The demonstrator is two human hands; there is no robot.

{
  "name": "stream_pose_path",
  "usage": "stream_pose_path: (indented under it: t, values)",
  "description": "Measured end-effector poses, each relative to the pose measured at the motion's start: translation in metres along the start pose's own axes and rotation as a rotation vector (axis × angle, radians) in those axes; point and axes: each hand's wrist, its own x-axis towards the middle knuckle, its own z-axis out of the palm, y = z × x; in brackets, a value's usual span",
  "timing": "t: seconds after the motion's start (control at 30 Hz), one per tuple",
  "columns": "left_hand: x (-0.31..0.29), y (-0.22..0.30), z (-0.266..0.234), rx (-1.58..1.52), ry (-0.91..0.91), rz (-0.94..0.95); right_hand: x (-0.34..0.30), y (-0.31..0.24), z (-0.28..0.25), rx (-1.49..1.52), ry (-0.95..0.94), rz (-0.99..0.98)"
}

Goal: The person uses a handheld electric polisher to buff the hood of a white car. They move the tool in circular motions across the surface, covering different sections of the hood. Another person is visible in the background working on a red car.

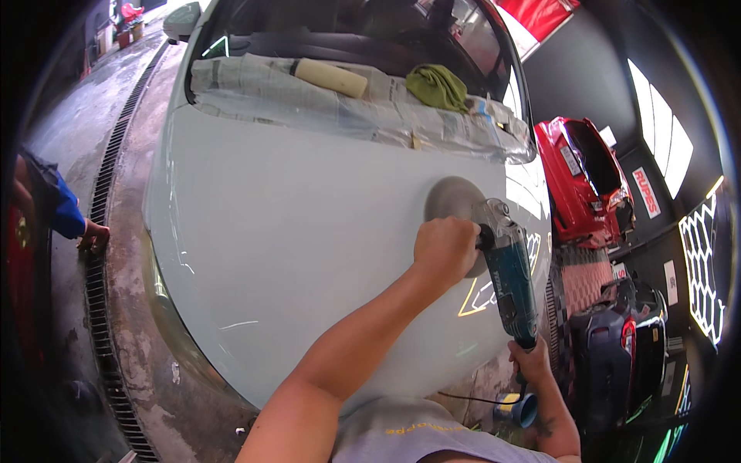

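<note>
A teal and grey rotary polisher [512, 278] rests over the right side of a white car hood [293, 231]. Its round pad [454, 197] lies against the paint and looks smeared, as if spinning. My left hand [446, 248] is closed around the black side handle near the polisher's head, partly covering the pad. At the rear end of the tool, my right hand [531, 361] wraps the grip. A dark cord [478, 399] runs from the polisher's back end past my grey shirt.
Newspaper under clear plastic [247, 85] covers the windshield base, with a cream bottle [330, 78] and a green cloth [437, 86] on it. A blue container [519, 409] stands low right. Another person's hand [94, 236] is at left by a floor drain grate [104, 177]. Red [579, 181] and dark cars [617, 347] stand right.
</note>
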Motion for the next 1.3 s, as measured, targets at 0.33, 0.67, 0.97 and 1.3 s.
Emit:
stream_pose_path:
  t: [0.33, 0.67, 0.97, 1.3]
  values:
    - [-0.118, 0.060, 0.091, 0.009, -0.236, 0.143, -0.099, 0.160, 0.001, 0.059, 0.069, 0.159]
    - [-0.008, 0.032, 0.080, -0.107, 0.057, 0.159, -0.011, 0.064, -0.040, 0.025, 0.056, 0.019]
    - [0.112, -0.002, 0.034, -0.016, 0.029, -0.005, 0.067, -0.067, -0.065, -0.056, 0.016, -0.009]
    - [0.009, 0.016, 0.026, -0.033, -0.030, -0.005, 0.020, 0.007, -0.038, -0.044, -0.061, 0.027]
